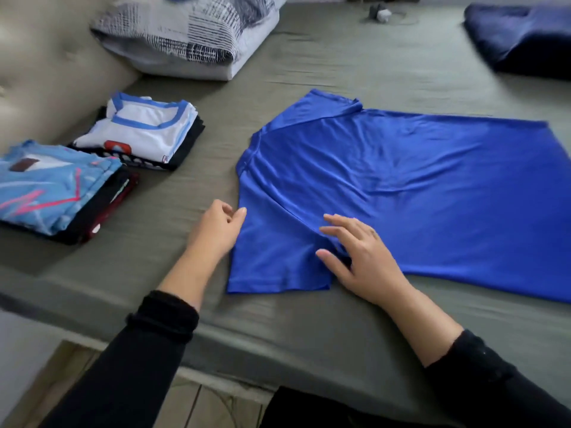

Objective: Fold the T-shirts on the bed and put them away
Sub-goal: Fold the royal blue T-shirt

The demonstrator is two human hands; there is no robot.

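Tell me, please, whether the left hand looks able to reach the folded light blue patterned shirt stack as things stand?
Probably yes. The left hand rests at the spread blue T-shirt's sleeve edge, and only bare green sheet lies between it and the light blue patterned stack.

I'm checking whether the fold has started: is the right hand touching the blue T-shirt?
Touching. The head view shows the right hand lying with spread fingers flat on the blue T-shirt where the near sleeve joins the body.
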